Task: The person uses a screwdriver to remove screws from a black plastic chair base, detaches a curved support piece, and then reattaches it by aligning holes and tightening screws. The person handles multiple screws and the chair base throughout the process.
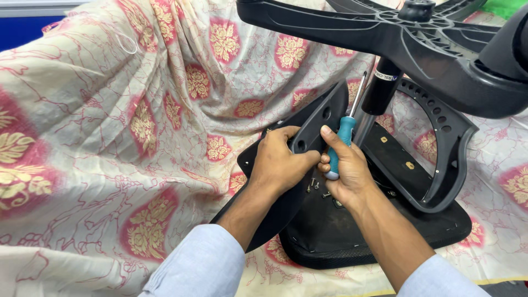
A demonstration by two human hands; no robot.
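An office chair lies upside down on a patterned cloth, its black seat underside (pixel 330 231) facing up. My left hand (pixel 280 162) grips a black plastic armrest bracket (pixel 322 118) and holds it against the seat. In my right hand (pixel 346 170) is a screwdriver (pixel 345 132) with a blue and white handle, its metal shaft pointing up. A few loose screws (pixel 316 186) lie on the seat between my hands. The other armrest (pixel 445 148) stands attached on the right.
The chair's black star base (pixel 396 38) and gas cylinder (pixel 380 88) overhang the top right. A cream cloth with red and gold flowers (pixel 121 137) covers the whole surface. A blue panel (pixel 22 33) shows at the top left.
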